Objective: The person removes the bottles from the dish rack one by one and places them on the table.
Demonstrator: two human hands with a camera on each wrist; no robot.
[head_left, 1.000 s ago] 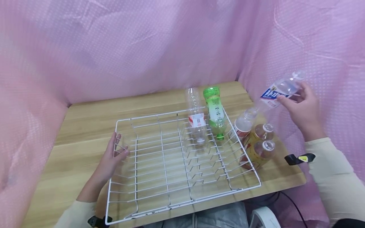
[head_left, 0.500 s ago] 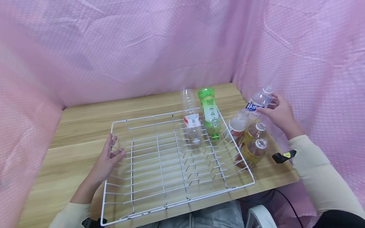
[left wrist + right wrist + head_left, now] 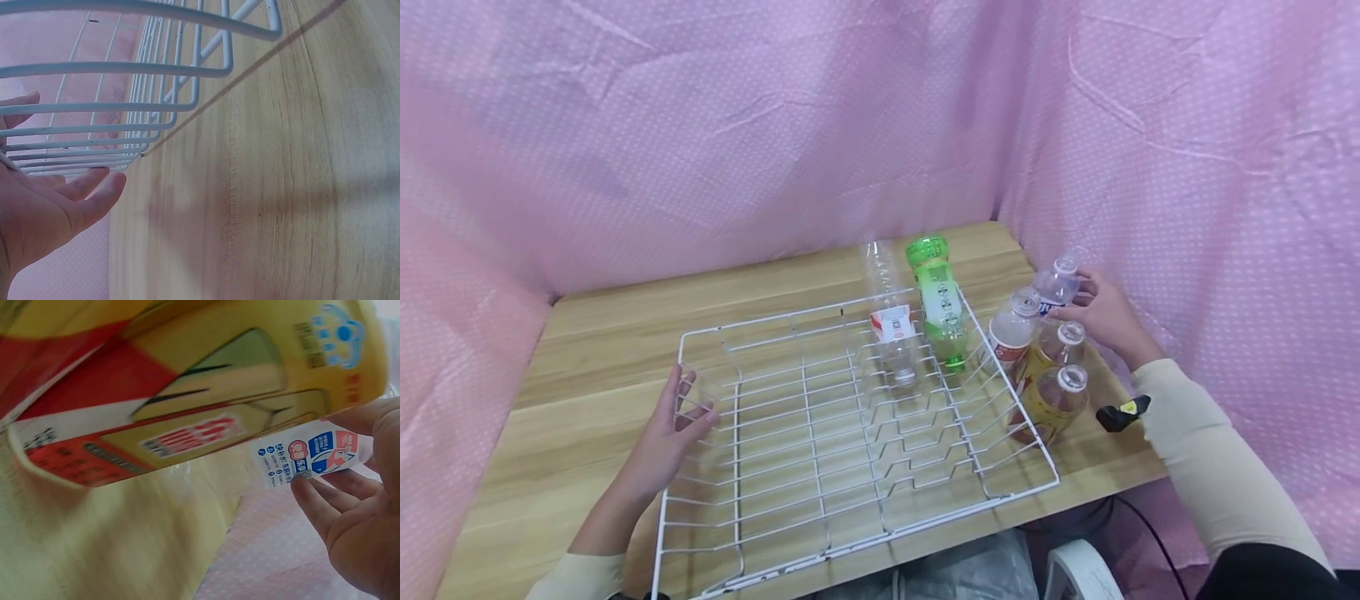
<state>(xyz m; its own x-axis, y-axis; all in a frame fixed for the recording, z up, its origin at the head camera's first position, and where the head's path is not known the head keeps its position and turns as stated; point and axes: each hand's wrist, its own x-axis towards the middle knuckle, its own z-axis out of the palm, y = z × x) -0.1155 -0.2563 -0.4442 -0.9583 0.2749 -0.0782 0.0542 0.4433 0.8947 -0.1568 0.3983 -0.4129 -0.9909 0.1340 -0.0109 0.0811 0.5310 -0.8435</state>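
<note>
My left hand (image 3: 662, 442) grips the left side of a white wire dish rack (image 3: 887, 534), thumb and fingers on either side of its wires. In the left wrist view, fingers (image 3: 94, 194) reach under the rack's wires (image 3: 106, 106). At the table's back right, my right hand (image 3: 1108, 321) holds a clear plastic bottle (image 3: 1056, 289) with a blue and white label, upright behind the other bottles. Its label (image 3: 306, 453) shows between thumb and fingers in the right wrist view. A clear bottle (image 3: 891, 323) and a green bottle (image 3: 940, 304) lean neck-down in the rack's back right.
Right of the rack stand a clear bottle with a red-and-white label (image 3: 1009, 337) and two yellow-labelled bottles (image 3: 1051, 400), close together. A pink dotted sheet (image 3: 775, 150) walls the wooden table (image 3: 595, 333) at back and sides. A white chair arm (image 3: 1082, 571) is below the front edge.
My right hand has brought the blue-labelled bottle down and left, from raised and tilted to upright beside the standing bottles. My left hand keeps its hold on the rack; the head view has shifted slightly.
</note>
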